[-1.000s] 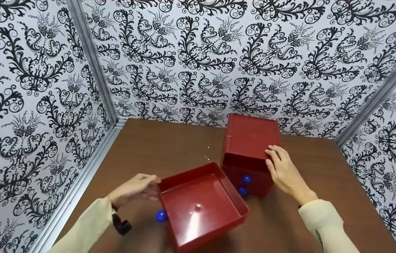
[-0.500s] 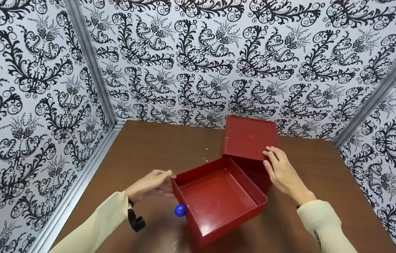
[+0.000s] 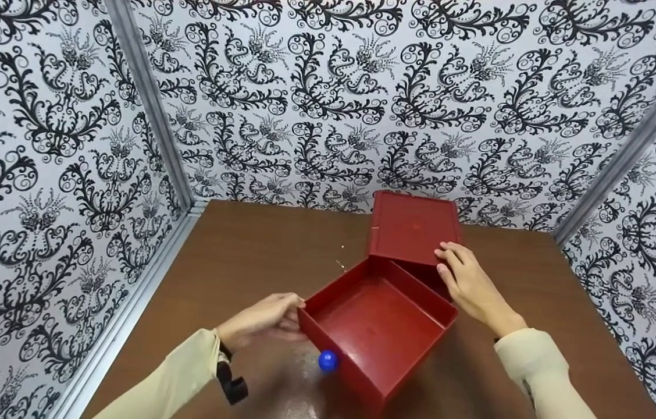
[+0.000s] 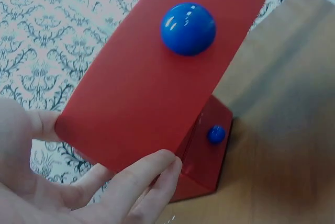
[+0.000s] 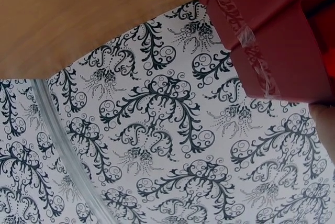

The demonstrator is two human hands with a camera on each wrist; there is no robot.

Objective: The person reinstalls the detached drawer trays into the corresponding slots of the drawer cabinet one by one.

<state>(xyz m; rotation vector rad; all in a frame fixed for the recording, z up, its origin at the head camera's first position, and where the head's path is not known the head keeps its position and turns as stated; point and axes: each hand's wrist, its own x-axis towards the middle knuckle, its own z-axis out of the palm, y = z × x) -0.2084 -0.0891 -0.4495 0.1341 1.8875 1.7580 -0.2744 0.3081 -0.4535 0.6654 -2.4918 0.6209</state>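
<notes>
In the head view a red drawer [image 3: 383, 326] with an open top is held tilted above the table, and it looks bare inside. My left hand [image 3: 264, 323] grips its near left corner between thumb and fingers. A round blue knob [image 4: 188, 29] sits on the drawer's front face. Behind it stands a red drawer cabinet [image 3: 415, 227]; the drawer's far corner reaches its upper front. Another blue knob [image 4: 216, 134] shows low on the cabinet. My right hand [image 3: 470, 285] rests its fingers on the cabinet's top right edge, thumb lower at the corner.
Brown table [image 3: 258, 244] surface lies left and right of the cabinet. Patterned walls [image 3: 316, 116] enclose the back and sides, joined by grey metal rails [image 3: 153, 110]. Clear tape [image 5: 246, 35] runs along the cabinet's side. Small bright specks lie on the table beside the cabinet.
My left hand has carried the drawer rightward and turned it, bringing its far corner up to the cabinet and covering the cabinet's lower knobs. The right hand stays about where it was.
</notes>
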